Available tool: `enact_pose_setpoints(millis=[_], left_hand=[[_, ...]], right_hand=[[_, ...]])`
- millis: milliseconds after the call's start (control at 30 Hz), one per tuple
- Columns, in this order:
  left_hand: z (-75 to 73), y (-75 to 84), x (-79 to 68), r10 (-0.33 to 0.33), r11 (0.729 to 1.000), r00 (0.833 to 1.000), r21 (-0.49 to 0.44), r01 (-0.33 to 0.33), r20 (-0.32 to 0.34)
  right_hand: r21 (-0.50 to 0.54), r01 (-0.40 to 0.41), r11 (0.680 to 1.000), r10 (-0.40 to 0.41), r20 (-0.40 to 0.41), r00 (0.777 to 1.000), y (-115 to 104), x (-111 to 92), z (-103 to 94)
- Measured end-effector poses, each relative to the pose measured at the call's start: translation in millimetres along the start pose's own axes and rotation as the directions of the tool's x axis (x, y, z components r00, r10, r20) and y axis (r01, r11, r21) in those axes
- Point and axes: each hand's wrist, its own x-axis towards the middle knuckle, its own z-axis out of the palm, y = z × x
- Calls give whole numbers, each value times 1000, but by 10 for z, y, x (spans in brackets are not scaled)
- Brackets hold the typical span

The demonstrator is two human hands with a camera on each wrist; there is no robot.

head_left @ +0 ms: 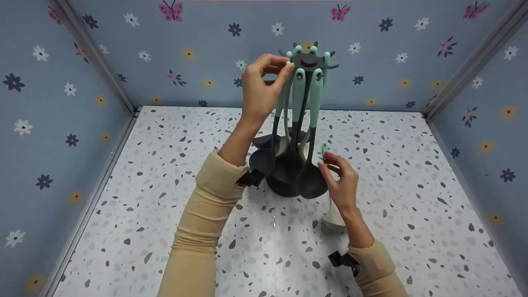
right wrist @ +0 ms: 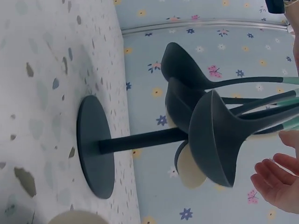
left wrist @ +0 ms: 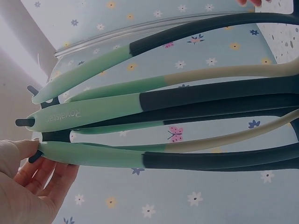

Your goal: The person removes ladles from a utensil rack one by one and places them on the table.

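Note:
A black stand (right wrist: 96,147) with a round base stands upright, mint-handled kitchen utensils hanging from hooks around its top. My left hand (head_left: 262,86) is at the top left of the stand. Thumb and fingers pinch the handle end of a black spoon-like utensil (head_left: 262,161) at its hook; the left wrist view shows this mint handle (left wrist: 93,155) close up. Low on the right, my right hand (head_left: 342,181) is beside a hanging black ladle (head_left: 312,181). Its fingers are loosely bent and apart, with nothing seen between them; whether a fingertip touches the ladle I cannot tell.
A cream-headed utensil (head_left: 333,222) with a mint handle end lies on the speckled table (head_left: 165,206), partly behind my right hand and forearm. Flower-patterned panels (head_left: 206,49) enclose the table at the back and both sides, the back one close behind the stand.

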Motion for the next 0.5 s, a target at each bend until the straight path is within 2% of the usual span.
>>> enact_pose_setpoints(millis=[133,500], left_hand=[[-3,9,-6,1,1000,1000,1,-1,3],[4,-16,-9,16,1000,1000,-3,-16,-10]], right_hand=[[41,7,999,-7,3,1000,-70,47,71],[68,27,997,-27,-3,1000,-103,103,205]])
